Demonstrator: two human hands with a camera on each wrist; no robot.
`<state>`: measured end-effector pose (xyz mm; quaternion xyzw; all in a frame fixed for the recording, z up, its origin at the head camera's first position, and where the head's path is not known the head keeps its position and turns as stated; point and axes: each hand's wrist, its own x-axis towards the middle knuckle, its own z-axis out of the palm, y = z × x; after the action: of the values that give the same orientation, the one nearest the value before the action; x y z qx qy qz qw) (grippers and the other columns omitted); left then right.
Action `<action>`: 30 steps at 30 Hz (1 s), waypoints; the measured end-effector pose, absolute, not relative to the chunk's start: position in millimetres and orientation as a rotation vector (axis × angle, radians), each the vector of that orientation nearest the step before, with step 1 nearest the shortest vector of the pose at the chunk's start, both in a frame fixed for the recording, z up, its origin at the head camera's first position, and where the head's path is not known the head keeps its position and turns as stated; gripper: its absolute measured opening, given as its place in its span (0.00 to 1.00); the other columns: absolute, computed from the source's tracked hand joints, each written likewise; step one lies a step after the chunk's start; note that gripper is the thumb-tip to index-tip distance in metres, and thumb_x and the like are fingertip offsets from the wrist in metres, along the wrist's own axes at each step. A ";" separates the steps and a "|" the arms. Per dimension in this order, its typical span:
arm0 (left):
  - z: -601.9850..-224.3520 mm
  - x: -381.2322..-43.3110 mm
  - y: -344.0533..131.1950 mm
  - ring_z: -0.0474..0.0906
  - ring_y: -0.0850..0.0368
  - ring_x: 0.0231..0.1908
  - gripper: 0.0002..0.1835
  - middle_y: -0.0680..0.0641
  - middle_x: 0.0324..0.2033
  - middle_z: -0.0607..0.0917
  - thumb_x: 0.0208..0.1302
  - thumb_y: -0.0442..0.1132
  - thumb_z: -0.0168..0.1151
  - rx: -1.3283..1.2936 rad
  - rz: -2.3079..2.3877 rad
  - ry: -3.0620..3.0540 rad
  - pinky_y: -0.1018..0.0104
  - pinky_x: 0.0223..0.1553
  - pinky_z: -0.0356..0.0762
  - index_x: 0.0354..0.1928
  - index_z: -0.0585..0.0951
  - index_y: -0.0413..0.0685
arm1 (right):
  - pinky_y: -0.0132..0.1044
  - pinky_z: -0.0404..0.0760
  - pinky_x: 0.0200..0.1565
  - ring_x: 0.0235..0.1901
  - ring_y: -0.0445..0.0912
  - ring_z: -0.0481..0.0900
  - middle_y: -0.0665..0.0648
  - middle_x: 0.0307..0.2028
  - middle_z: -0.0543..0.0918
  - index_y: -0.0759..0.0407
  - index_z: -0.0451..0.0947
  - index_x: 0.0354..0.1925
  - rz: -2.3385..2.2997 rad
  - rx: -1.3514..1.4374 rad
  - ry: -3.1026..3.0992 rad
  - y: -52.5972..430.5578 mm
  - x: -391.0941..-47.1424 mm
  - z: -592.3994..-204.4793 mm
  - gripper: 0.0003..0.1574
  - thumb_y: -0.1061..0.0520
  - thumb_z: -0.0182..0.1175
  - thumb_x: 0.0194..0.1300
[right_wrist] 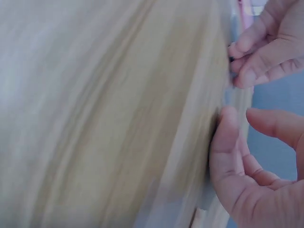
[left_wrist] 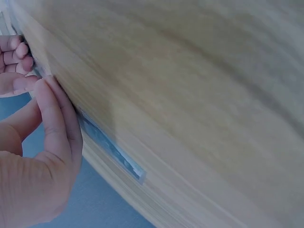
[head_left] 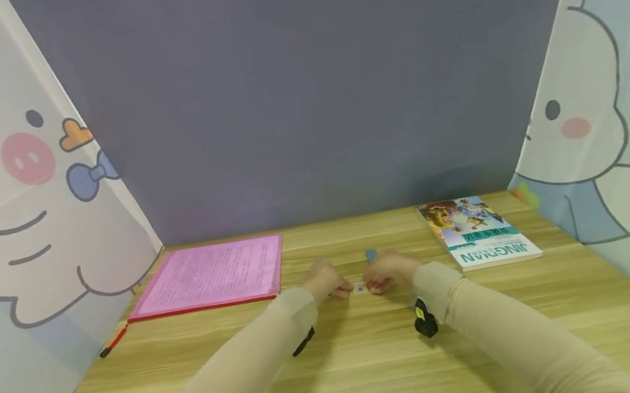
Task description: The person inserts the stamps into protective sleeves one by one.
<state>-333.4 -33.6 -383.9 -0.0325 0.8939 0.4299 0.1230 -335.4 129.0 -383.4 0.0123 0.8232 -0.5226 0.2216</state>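
Both hands are close together over the wooden table, with a small clear square with a dark mark between their fingertips. My left hand is at its left side, fingers bent and fingertips low at the tabletop; whether they pinch its edge I cannot tell. On the other side is my right hand. In the right wrist view the right hand's thumb stands apart from its bent index finger, which rests along the table, and the left hand is just beyond. Partly hidden behind the right hand, a blue strip shows.
At the left lies a pink zip folder with printed sheets and a red edge, its red pull hanging toward the table's side. A children's book lies at the right. A dark grey panel closes off the back.
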 end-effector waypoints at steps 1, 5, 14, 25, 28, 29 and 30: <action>-383.7 -333.2 -34.1 0.87 0.55 0.23 0.11 0.42 0.23 0.87 0.53 0.28 0.72 -0.099 1.268 2.595 0.69 0.33 0.86 0.36 0.81 0.28 | 0.28 0.83 0.30 0.21 0.40 0.78 0.55 0.23 0.80 0.75 0.79 0.39 -1.465 0.026 2.261 129.9 -334.9 -381.7 0.09 0.68 0.57 0.64; -381.1 -331.3 -35.4 0.87 0.54 0.24 0.13 0.42 0.25 0.87 0.54 0.28 0.71 -0.118 1.298 2.563 0.68 0.36 0.86 0.38 0.80 0.28 | 0.28 0.84 0.32 0.22 0.40 0.79 0.56 0.26 0.81 0.80 0.75 0.48 -1.545 0.041 2.247 133.2 -334.4 -373.7 0.16 0.67 0.55 0.66; -369.9 -323.1 -29.4 0.87 0.52 0.26 0.08 0.44 0.21 0.87 0.55 0.34 0.72 -0.082 1.200 2.676 0.66 0.41 0.86 0.31 0.84 0.33 | 0.44 0.85 0.49 0.33 0.47 0.83 0.63 0.36 0.83 0.77 0.73 0.49 -1.561 -0.036 2.305 153.7 -334.4 -364.6 0.17 0.64 0.56 0.67; -369.4 -289.6 4.7 0.87 0.49 0.35 0.05 0.42 0.32 0.88 0.55 0.30 0.70 0.142 1.449 2.492 0.51 0.55 0.80 0.32 0.84 0.35 | 0.39 0.82 0.47 0.38 0.46 0.79 0.56 0.42 0.83 0.69 0.74 0.56 -1.369 -0.019 2.439 181.1 -335.2 -358.6 0.24 0.59 0.61 0.65; -372.1 -280.1 15.9 0.87 0.49 0.34 0.04 0.43 0.33 0.88 0.55 0.29 0.70 0.213 1.452 2.468 0.55 0.51 0.83 0.32 0.84 0.35 | 0.32 0.80 0.36 0.28 0.40 0.74 0.53 0.36 0.81 0.70 0.73 0.56 -1.346 -0.022 2.434 188.9 -334.5 -357.9 0.24 0.60 0.62 0.65; -373.3 -277.7 19.6 0.87 0.50 0.33 0.04 0.44 0.32 0.87 0.55 0.29 0.70 0.229 1.443 2.470 0.58 0.48 0.85 0.32 0.84 0.35 | 0.31 0.80 0.35 0.27 0.40 0.73 0.53 0.36 0.80 0.71 0.72 0.57 -1.333 -0.029 2.433 191.9 -334.0 -358.1 0.25 0.60 0.61 0.65; -374.7 -276.0 23.2 0.87 0.51 0.32 0.05 0.45 0.32 0.87 0.55 0.30 0.71 0.236 1.435 2.478 0.60 0.45 0.86 0.32 0.84 0.36 | 0.30 0.80 0.34 0.26 0.39 0.73 0.53 0.37 0.80 0.72 0.71 0.57 -1.316 -0.037 2.439 194.9 -333.6 -358.3 0.25 0.60 0.61 0.65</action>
<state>-276.0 23.2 -374.7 0.0815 0.8547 0.4950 0.1336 -333.6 194.9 -358.3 -0.0131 0.8650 -0.4667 0.1839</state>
